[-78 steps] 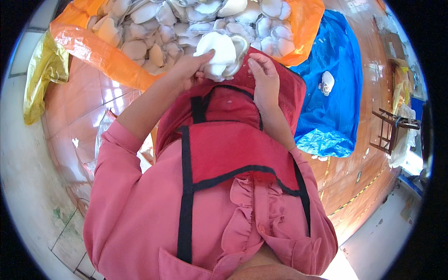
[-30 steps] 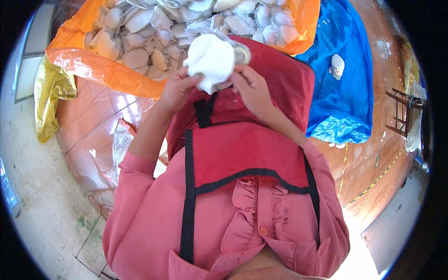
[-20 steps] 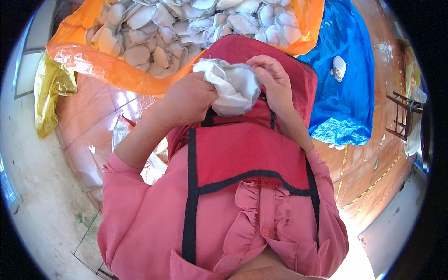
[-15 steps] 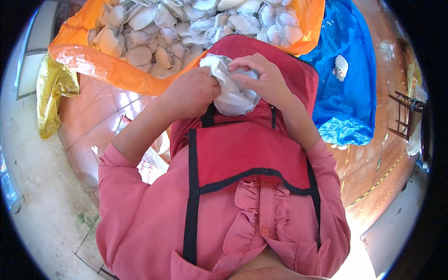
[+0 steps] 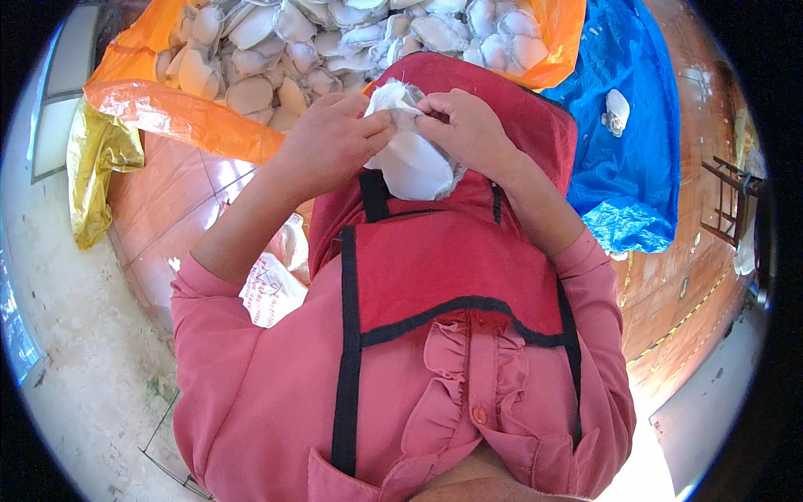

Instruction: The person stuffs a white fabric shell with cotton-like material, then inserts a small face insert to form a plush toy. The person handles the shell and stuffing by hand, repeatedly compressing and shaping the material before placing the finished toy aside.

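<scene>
White cupped fabric pad [image 5: 416, 165] looks unfinished, pinched between your closed left fingers [image 5: 376, 126] and right fingers [image 5: 436, 105]; whitish pad heap [image 5: 358, 36] apparently left.

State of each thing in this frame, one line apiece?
Left hand: pinching the white piece
Right hand: pinching it too
The white piece: creased, frayed at its edge
Orange sheeting: open, heaped with pale pieces
Blue sheeting: wrinkled, one white item on it
Yellow sheeting: crumpled
Red apron: worn

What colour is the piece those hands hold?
The piece looks white, greyish along its rim, in the head view.
</scene>
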